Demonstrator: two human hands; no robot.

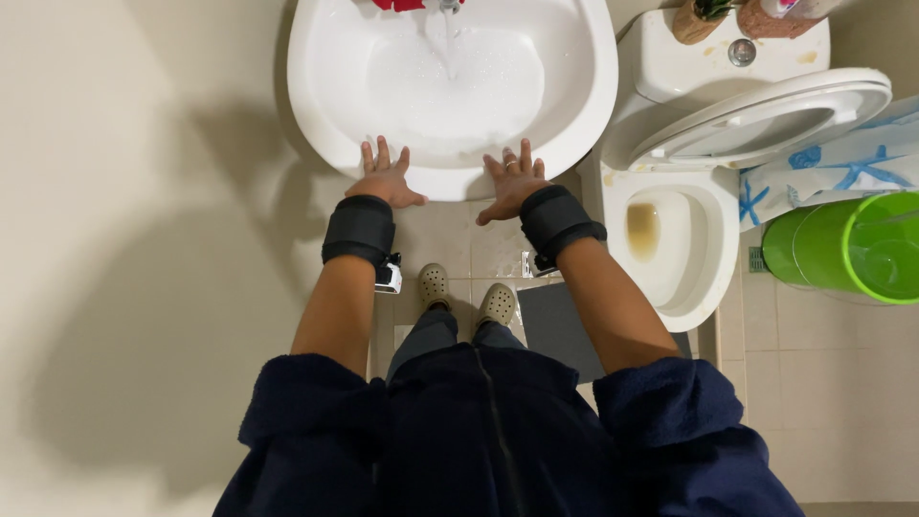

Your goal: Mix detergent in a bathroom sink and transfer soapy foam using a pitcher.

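A white washbasin (325, 105) sits straight ahead, and a thin stream of water (448, 43) runs from the tap into the bowl. My left hand (385, 175) rests flat on the basin's front rim, fingers spread, holding nothing. My right hand (514, 178) lies on the same rim a little to the right, also flat and empty. Both wrists wear black straps with small devices. My sleeves are dark blue and pushed up above the elbows.
A white toilet (704, 215) with its seat and lid raised stands to the right of the basin. Green plastic buckets (862, 251) and a blue-patterned curtain (842, 168) are at the far right. My feet in beige clogs (467, 295) stand on the tiled floor beside a dark mat (560, 330).
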